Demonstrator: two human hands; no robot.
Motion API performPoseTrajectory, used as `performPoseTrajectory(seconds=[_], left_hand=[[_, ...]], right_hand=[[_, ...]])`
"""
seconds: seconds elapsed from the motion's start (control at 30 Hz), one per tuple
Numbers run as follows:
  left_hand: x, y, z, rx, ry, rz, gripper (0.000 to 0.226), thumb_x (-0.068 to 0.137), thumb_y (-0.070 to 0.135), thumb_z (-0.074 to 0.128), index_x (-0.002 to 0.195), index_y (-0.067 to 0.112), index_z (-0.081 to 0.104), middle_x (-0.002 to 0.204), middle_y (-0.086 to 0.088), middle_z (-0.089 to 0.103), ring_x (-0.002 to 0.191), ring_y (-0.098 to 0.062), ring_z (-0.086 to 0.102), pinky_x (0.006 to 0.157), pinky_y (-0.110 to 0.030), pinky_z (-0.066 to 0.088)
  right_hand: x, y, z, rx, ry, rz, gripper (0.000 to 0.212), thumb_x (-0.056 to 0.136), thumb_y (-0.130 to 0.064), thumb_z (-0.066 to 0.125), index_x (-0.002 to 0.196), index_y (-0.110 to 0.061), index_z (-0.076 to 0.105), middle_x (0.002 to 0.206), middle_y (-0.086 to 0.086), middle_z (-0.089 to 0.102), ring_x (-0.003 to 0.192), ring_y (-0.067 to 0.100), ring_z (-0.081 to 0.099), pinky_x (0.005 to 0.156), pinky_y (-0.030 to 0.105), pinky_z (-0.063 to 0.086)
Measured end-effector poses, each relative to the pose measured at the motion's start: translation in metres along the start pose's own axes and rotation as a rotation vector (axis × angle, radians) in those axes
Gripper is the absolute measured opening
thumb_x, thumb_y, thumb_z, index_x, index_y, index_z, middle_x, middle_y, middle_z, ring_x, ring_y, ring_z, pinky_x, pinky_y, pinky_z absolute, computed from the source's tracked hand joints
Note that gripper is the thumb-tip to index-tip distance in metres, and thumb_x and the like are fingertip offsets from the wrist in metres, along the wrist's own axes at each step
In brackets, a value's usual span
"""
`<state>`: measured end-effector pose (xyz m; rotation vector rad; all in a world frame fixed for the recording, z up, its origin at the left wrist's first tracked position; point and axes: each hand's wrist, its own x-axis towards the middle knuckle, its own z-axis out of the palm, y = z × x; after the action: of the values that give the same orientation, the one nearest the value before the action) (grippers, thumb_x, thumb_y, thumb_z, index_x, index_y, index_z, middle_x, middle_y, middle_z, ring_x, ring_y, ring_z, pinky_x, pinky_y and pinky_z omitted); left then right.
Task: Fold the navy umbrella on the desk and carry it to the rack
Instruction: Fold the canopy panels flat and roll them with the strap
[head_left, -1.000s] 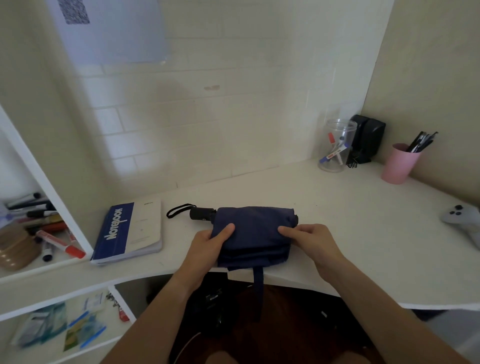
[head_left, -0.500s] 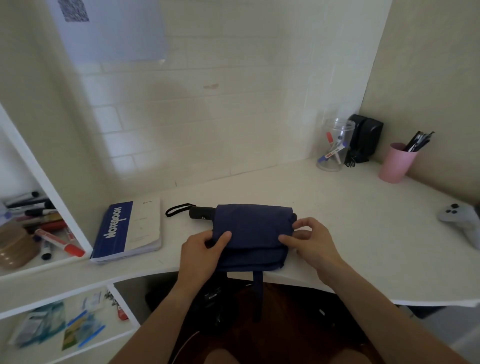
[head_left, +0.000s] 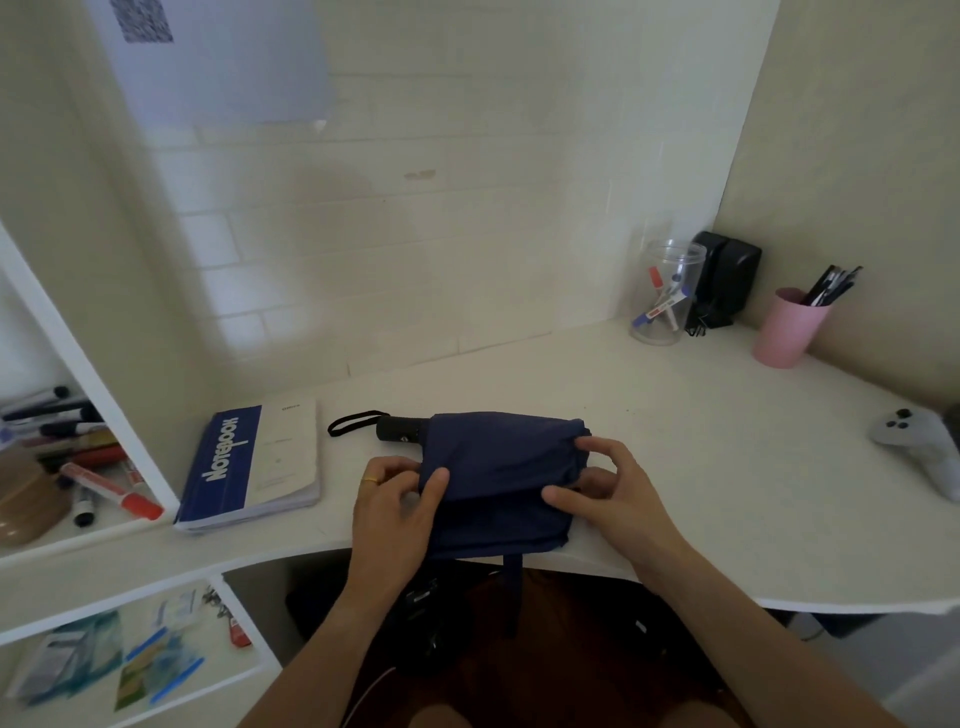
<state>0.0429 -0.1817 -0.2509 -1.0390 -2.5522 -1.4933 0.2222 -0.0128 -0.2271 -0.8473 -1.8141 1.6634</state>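
The navy umbrella lies collapsed across the front of the white desk, its cloth folded into a flat bundle. Its black handle with a wrist loop points left, and a navy strap hangs over the desk edge. My left hand pinches the cloth's left edge between thumb and fingers. My right hand grips the cloth at the right end, thumb on top and fingers curled around the edge. No rack is in view.
A blue and white notebook lies left of the umbrella. At the back right stand a clear jar, a black device and a pink pen cup. A grey controller sits far right. Shelves with markers are left.
Both hands have shifted on the cloth: the left thumb slid in over the left edge, and the right hand's fingers rose and curled around the right end. The umbrella stays on the desk.
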Motion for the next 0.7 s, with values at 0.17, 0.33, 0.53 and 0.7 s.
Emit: performPoseTrajectory(seconds=[0.17,0.33,0.53,0.7], left_hand=[[0.0,0.009,-0.005,-0.251,0.065,0.044,0.031,0.09,0.047,0.06,0.085,0.021,0.076,0.109,0.008,0.064,0.102,-0.006,0.062,0.084,-0.007,0.044],[-0.002,0.027,-0.011,-0.57,-0.101,-0.104,0.019,0.1,0.033,0.058,0.099,0.026,0.076,0.098,0.01,0.077,0.091,0.0,0.068,0.076,-0.013,0.052],[0.0,0.017,-0.012,-0.572,-0.147,-0.13,0.023,0.102,0.032,0.056,0.103,0.019,0.075,0.1,0.007,0.078,0.094,-0.002,0.07,0.077,-0.012,0.051],[0.001,0.008,-0.016,-0.426,-0.166,-0.078,0.03,0.1,0.033,0.059,0.085,0.01,0.07,0.084,-0.007,0.071,0.076,-0.012,0.065,0.07,-0.017,0.048]], right_hand=[[0.0,0.004,-0.003,-0.101,-0.002,-0.08,0.046,0.078,-0.019,0.085,0.117,-0.027,0.062,0.089,0.002,0.077,0.089,0.019,0.072,0.077,0.025,0.052],[0.001,0.001,-0.001,-0.111,0.134,-0.118,0.022,0.08,-0.03,0.083,0.098,-0.022,0.074,0.114,-0.002,0.06,0.092,0.014,0.066,0.074,0.02,0.054],[0.0,0.0,-0.003,0.022,0.117,-0.256,0.006,0.088,-0.014,0.074,0.089,-0.008,0.076,0.085,0.005,0.072,0.07,0.01,0.066,0.063,0.023,0.051],[-0.002,0.005,-0.002,0.096,0.052,-0.156,0.017,0.092,-0.017,0.071,0.093,0.001,0.072,0.093,0.014,0.077,0.088,0.023,0.076,0.08,0.031,0.06]])
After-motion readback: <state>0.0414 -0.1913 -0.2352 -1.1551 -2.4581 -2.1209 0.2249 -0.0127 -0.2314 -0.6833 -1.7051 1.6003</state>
